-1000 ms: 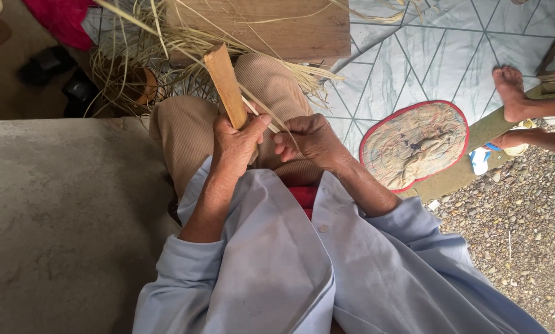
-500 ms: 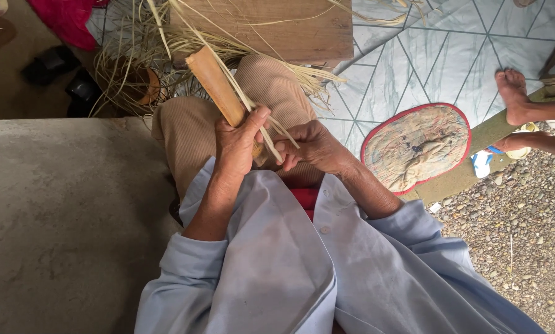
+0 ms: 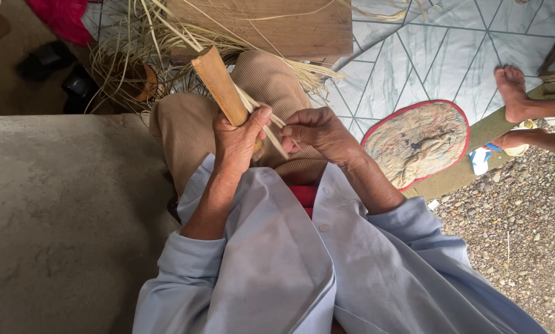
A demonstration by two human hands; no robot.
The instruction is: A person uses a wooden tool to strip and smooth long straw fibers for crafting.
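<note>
Bamboo piece (image 3: 219,85) sits over the knees, tilted up and away, w/ the left hand (image 3: 239,137) wrapped tight round its lower end. Right hand (image 3: 317,133) just beside, fingers pinching thin pale strips (image 3: 266,127) (peeling off the bamboo). Loose straw (image 3: 147,46) lies beyond.

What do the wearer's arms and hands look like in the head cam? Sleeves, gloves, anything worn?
Both arms wear loose, pale blue-grey long sleeves, pushed up and bunched near the elbows, so the forearms are bare. The left hand and right hand are bare: no gloves, and no rings, watch or bracelet visible. The fabric is plain and creased, with small buttons down the shirt front. No cables or markings show.
</note>
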